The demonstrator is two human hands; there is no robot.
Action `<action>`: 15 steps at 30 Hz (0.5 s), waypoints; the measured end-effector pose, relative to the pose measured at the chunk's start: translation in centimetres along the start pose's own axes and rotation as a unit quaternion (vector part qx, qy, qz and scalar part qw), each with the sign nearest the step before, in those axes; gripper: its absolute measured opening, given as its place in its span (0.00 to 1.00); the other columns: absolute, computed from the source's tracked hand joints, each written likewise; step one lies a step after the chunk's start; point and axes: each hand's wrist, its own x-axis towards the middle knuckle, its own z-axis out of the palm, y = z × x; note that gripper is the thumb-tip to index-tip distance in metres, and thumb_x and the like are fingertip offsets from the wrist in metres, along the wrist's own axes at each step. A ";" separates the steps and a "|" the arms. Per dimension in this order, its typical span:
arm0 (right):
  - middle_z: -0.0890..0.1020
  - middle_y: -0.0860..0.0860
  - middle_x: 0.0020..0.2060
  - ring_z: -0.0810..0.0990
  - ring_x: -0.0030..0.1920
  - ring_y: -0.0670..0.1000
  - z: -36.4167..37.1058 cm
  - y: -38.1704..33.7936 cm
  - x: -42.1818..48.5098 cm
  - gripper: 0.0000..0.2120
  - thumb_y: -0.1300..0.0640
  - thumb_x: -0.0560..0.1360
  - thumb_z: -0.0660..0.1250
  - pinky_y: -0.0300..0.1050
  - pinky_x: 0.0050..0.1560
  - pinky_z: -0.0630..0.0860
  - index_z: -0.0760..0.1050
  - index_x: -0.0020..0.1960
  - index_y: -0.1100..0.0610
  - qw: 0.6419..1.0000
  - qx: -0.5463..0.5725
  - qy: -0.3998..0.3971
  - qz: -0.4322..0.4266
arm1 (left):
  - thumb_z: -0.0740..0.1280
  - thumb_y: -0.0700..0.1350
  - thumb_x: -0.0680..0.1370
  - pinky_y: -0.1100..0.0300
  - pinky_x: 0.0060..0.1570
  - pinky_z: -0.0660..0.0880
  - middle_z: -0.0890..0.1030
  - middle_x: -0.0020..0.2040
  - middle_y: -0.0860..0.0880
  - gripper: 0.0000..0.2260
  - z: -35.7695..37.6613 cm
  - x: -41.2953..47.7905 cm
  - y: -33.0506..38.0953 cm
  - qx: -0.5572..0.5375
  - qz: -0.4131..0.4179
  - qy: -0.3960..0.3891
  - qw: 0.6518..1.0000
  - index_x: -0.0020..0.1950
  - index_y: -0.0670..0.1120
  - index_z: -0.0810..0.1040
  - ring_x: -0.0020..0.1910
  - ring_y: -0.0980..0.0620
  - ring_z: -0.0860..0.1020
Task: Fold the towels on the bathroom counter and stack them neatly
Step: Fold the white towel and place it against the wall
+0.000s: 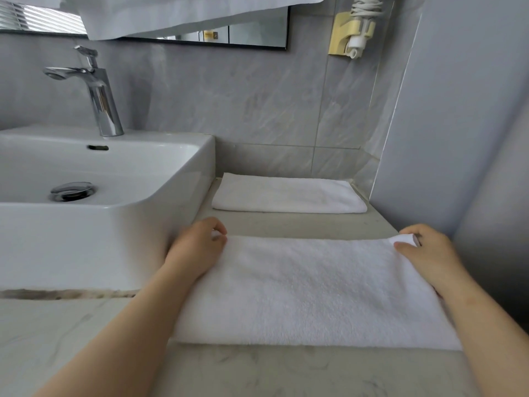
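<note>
A white towel (312,290) lies folded flat on the marble counter (86,339) in front of me. My left hand (197,247) pinches its far left corner between thumb and fingers. At the far right corner, my right hand (423,250) grips the edge with curled fingers. Beyond it, a second white towel (289,196) lies folded against the tiled back wall, apart from the first by a strip of bare counter.
A white vessel sink (106,213) with a chrome tap (100,96) stands directly left of the towels. A grey side wall (458,138) bounds the counter on the right. More white cloth (171,15) hangs above by the mirror, and a wall-mounted hairdryer (355,30) sits at upper right.
</note>
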 end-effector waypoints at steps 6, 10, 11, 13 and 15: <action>0.79 0.54 0.50 0.75 0.49 0.55 0.8 -1.1 0.2 0.10 0.63 0.74 0.67 0.44 0.49 0.68 0.77 0.55 0.57 0.999 -0.041 0.013 -0.019 | 0.65 0.42 0.76 0.65 0.43 0.65 0.79 0.56 0.45 0.10 -0.2 0.6 -0.1 -0.004 -0.012 -0.002 1.000 0.57 0.47 0.76 0.54 0.47 0.75; 0.76 0.52 0.52 0.75 0.53 0.55 -0.2 -0.9 0.1 0.23 0.58 0.73 0.69 0.46 0.51 0.70 0.69 0.66 0.53 0.999 0.019 -0.009 0.034 | 0.67 0.49 0.76 0.61 0.49 0.67 0.74 0.60 0.47 0.22 -1.1 -0.2 -0.4 -0.057 -0.023 -0.002 0.998 0.68 0.49 0.66 0.54 0.48 0.73; 0.76 0.49 0.48 0.74 0.51 0.54 -0.6 -0.8 -0.1 0.25 0.56 0.72 0.70 0.46 0.50 0.69 0.68 0.67 0.52 0.999 0.028 -0.007 0.045 | 0.67 0.51 0.76 0.60 0.48 0.67 0.73 0.60 0.47 0.24 -1.3 -0.6 -0.5 -0.069 -0.028 -0.002 0.997 0.69 0.50 0.65 0.53 0.48 0.73; 0.76 0.48 0.46 0.74 0.50 0.54 -1.3 -0.8 -0.6 0.28 0.53 0.71 0.71 0.47 0.50 0.69 0.65 0.68 0.50 0.997 0.037 -0.006 0.064 | 0.67 0.52 0.76 0.60 0.47 0.67 0.72 0.59 0.48 0.23 -1.5 -1.5 -0.8 -0.098 -0.043 -0.016 0.994 0.68 0.51 0.66 0.50 0.50 0.72; 0.76 0.53 0.54 0.75 0.53 0.56 -1.9 -0.8 -1.3 0.30 0.52 0.72 0.71 0.49 0.54 0.71 0.63 0.70 0.50 0.995 0.046 -0.014 0.087 | 0.67 0.51 0.76 0.60 0.49 0.66 0.71 0.61 0.48 0.20 -1.6 -2.2 -0.8 -0.125 -0.056 -0.028 0.990 0.67 0.51 0.69 0.50 0.51 0.70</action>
